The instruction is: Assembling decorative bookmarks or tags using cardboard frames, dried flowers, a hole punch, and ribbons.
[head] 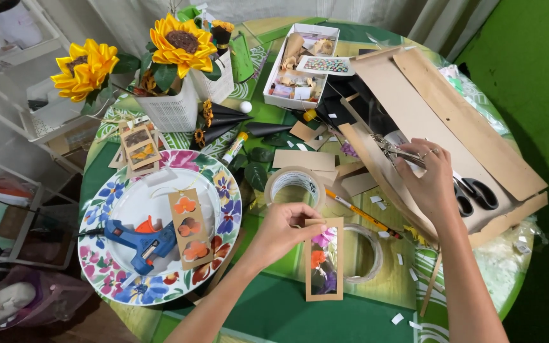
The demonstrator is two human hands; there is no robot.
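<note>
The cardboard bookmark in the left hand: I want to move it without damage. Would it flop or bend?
The bookmark looks like thin cardboard around a clear window, so probably light and easily creased. The left hand pinches only its top, yet it stays straight, suggesting some stiffness.

A tall, narrow brown card frame (324,259) stands upright over the green desk (287,311), gripped at its top edge. Its clear window shows pressed flowers, pink, orange and purple. A metal punch (394,151), silvery and plier-like, lies tilted on brown card sheets (427,108), partly covered.
</note>
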